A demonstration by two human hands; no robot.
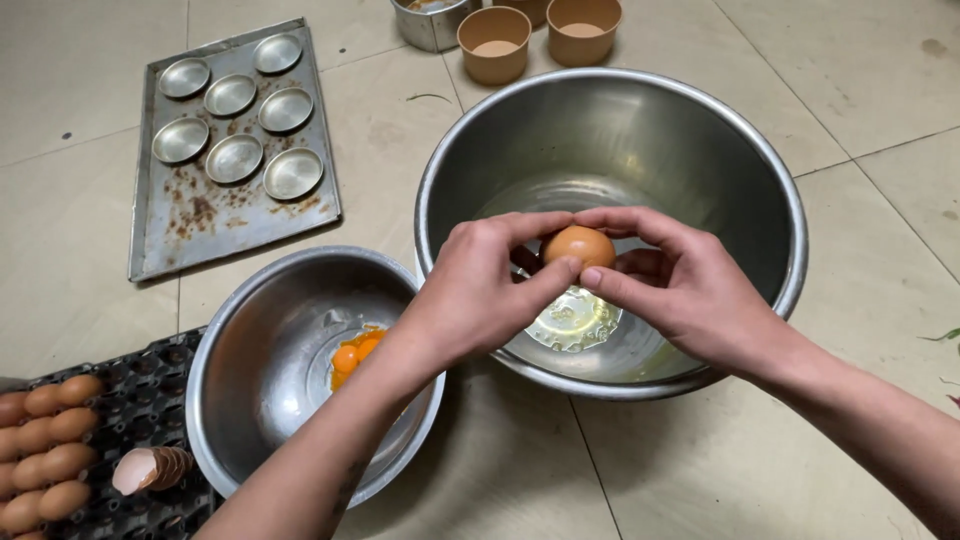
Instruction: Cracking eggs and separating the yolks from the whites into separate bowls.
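Note:
A brown egg [579,246] is gripped between both my hands above a large steel bowl [770,190]. My left hand [480,295] holds its left side and my right hand [690,290] its right side, thumbs meeting under the shell. Clear egg white [572,322] lies pooled in the bottom of that bowl, right below the egg. A smaller steel bowl [250,340] to the left holds orange yolks [352,356].
A black egg tray [150,385] at the lower left carries several brown eggs [45,440] and stacked empty shells [150,468]. A metal baking sheet [185,220] with several small round tins lies at the upper left. Two brown paper cups [494,42] and a steel container [430,22] stand behind.

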